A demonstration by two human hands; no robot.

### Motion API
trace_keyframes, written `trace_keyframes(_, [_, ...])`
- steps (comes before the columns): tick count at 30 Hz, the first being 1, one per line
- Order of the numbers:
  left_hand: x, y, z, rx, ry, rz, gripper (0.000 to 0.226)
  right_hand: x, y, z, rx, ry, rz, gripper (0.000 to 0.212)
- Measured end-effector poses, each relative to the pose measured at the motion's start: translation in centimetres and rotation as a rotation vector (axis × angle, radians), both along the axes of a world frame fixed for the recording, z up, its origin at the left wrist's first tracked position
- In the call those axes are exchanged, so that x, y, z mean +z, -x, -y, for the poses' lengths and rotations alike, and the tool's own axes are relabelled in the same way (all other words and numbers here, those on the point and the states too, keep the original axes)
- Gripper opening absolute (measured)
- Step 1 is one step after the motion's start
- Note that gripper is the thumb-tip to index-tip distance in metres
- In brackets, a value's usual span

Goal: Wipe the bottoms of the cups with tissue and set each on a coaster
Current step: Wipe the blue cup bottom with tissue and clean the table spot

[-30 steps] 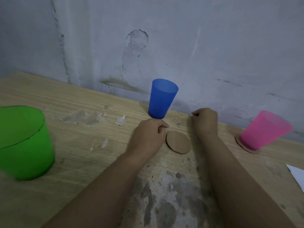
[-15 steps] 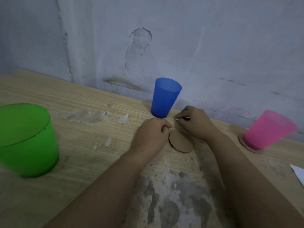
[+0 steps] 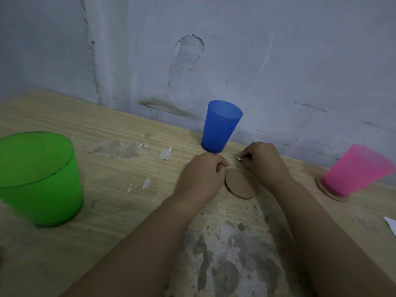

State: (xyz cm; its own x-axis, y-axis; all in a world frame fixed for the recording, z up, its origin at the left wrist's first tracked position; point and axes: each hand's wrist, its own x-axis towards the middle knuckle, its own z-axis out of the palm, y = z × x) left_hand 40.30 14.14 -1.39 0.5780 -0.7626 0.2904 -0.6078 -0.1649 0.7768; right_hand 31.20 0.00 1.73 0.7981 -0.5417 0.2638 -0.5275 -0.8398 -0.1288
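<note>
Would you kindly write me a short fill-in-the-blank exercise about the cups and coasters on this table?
1. The pink cup stands on a ____.
2. The bare cardboard coaster lies between the person's two ____.
3. The cup standing nearest the wall, behind the left hand, is ____.
4. The right hand pinches a small ____ scrap, likely tissue.

Missing words: coaster; hands; blue; white

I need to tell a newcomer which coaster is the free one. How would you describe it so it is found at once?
Start at the blue cup standing by the wall, then look just in front of it, between the left hand and the right hand. There lies a bare coaster, a flat brown cardboard disc. Unlike the other coaster under the pink cup, nothing stands on it.
</note>
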Motion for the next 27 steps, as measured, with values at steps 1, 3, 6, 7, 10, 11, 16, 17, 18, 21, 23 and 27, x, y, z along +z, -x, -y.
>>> trace_keyframes(1, [0.0, 0.0, 0.0, -0.001, -0.002, 0.007, 0.028, 0.0, 0.1, -0.2, -0.012, 0.002, 0.011, 0.016])
trace_keyframes(3, [0.1, 0.1, 0.0, 0.004, -0.006, 0.026, 0.028, -0.1, 0.5, -0.6, -0.012, -0.001, 0.039, 0.016])
trace_keyframes(6, [0.0, 0.0, 0.0, 0.011, -0.006, 0.041, 0.028, -0.3, 0.7, -1.0, 0.019, -0.001, 0.052, 0.019])
trace_keyframes(7, [0.0, 0.0, 0.1, 0.010, -0.008, 0.042, 0.028, -0.4, 0.5, -1.0, 0.025, -0.005, 0.053, 0.019])
trace_keyframes(10, [0.0, 0.1, 0.0, 0.008, -0.011, 0.035, 0.027, -0.2, -0.4, 0.1, -0.008, 0.005, -0.006, 0.021])
trace_keyframes(11, [0.0, 0.1, 0.0, 0.008, -0.009, 0.031, 0.027, -0.1, -0.5, 0.7, -0.034, 0.012, -0.041, 0.022])
trace_keyframes(16, [0.0, 0.0, 0.0, 0.004, 0.000, 0.020, 0.026, 0.3, 0.9, 3.2, -0.212, -0.042, 0.051, 0.021])
trace_keyframes(17, [0.0, 0.1, 0.0, 0.003, 0.001, 0.019, 0.026, 0.2, 1.0, 3.3, -0.235, -0.053, 0.101, 0.021])
trace_keyframes(18, [0.0, 0.0, 0.0, 0.002, 0.002, 0.017, 0.026, 0.0, 1.0, 3.2, -0.244, -0.059, 0.134, 0.021])
trace_keyframes(21, [-0.1, 0.0, 0.0, 0.005, 0.004, 0.016, 0.025, -0.3, 0.0, 2.5, -0.208, -0.089, 0.172, 0.020])
trace_keyframes(23, [-0.2, 0.0, 0.0, 0.003, 0.011, 0.021, 0.025, -0.3, -0.8, 1.6, -0.127, -0.117, 0.185, 0.021])
trace_keyframes(27, [-0.3, -0.1, 0.1, 0.002, 0.022, 0.018, 0.025, 0.1, -0.5, 0.3, 0.084, -0.113, 0.086, 0.021])
